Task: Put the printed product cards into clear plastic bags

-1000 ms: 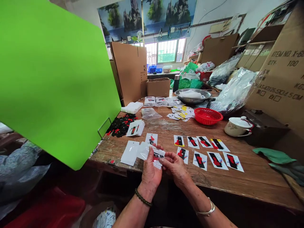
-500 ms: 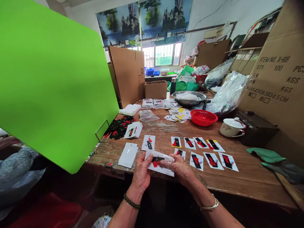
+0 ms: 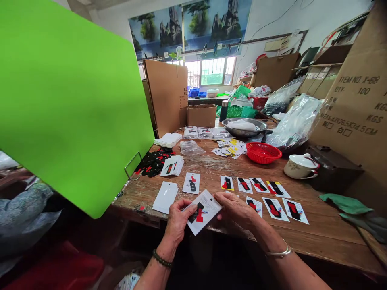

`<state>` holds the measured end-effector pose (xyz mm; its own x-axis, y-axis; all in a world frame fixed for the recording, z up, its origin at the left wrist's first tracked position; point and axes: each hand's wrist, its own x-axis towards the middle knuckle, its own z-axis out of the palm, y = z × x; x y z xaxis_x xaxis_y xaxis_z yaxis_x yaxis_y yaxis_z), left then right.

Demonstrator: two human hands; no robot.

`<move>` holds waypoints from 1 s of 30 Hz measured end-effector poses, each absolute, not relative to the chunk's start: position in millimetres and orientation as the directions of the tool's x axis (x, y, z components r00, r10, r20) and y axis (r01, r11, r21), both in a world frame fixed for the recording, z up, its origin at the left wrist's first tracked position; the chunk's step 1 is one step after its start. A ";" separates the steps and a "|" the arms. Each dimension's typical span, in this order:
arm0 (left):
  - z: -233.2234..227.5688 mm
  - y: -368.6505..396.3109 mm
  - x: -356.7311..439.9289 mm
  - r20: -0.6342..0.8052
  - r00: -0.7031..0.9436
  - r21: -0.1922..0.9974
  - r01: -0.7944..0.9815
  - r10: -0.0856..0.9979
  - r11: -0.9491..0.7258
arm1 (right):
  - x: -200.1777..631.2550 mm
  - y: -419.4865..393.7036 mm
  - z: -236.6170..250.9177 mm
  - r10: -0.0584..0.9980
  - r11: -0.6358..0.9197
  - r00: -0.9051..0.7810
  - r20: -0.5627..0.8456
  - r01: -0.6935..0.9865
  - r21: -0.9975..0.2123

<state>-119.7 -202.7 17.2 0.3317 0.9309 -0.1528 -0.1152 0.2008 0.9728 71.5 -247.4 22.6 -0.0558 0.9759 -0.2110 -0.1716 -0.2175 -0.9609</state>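
My left hand (image 3: 178, 221) grips a white printed card (image 3: 207, 202) by its left edge, thumb on top. On the card's face lies a flat black piece with a red part. My right hand (image 3: 236, 207) is closed at the card's upper right corner, its fingertips partly hidden. Just beyond my hands, a single card (image 3: 191, 183) with a black and red piece rests on the table. Left of it is a stack of blank white cards (image 3: 165, 196). Several cards with black and red pieces (image 3: 275, 208) are laid out in rows to the right.
A pile of black and red pieces (image 3: 155, 161) lies beside the green board (image 3: 78, 104). Behind are printed cards (image 3: 172, 166), clear plastic bags (image 3: 192, 148), a red basket (image 3: 263, 154), a metal pan (image 3: 244, 132) and a lidded mug (image 3: 299, 167). Cardboard boxes (image 3: 202, 116) stand around.
The card in my hands has turned from nearly level to slanted, its right end rising. My right hand has shifted to its upper corner. The view has swung slightly left.
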 end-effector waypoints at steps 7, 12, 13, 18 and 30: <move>21.9 -194.0 -121.1 -0.036 0.451 0.992 0.125 0.892 -0.023 | 53.3 -238.6 12.3 0.998 -0.064 -0.014 -0.068 0.169 -0.984; 19.9 -179.7 -115.6 0.046 0.340 0.972 0.201 0.939 -0.120 | 47.2 -222.9 14.3 0.991 0.134 -0.065 0.117 0.499 -0.856; 18.3 -177.0 -114.2 0.052 0.306 0.970 0.211 0.951 -0.121 | 46.8 -218.5 15.6 0.988 0.151 -0.071 0.134 0.551 -0.821; 16.3 -161.1 -111.2 0.099 0.222 0.937 0.307 0.970 -0.166 | 44.4 -191.4 22.2 0.989 0.149 -0.100 0.111 0.696 -0.702; 8.7 -157.9 -121.5 0.056 0.253 0.962 0.245 0.966 -0.120 | 49.7 -184.4 9.9 0.996 -0.006 -0.082 -0.038 0.365 -0.931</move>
<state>-121.5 -157.9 8.7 0.2529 0.9659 0.0556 0.2451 -0.1195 0.9621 49.7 -184.4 9.9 -0.0818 0.9959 -0.0384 0.3652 -0.0059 -0.9309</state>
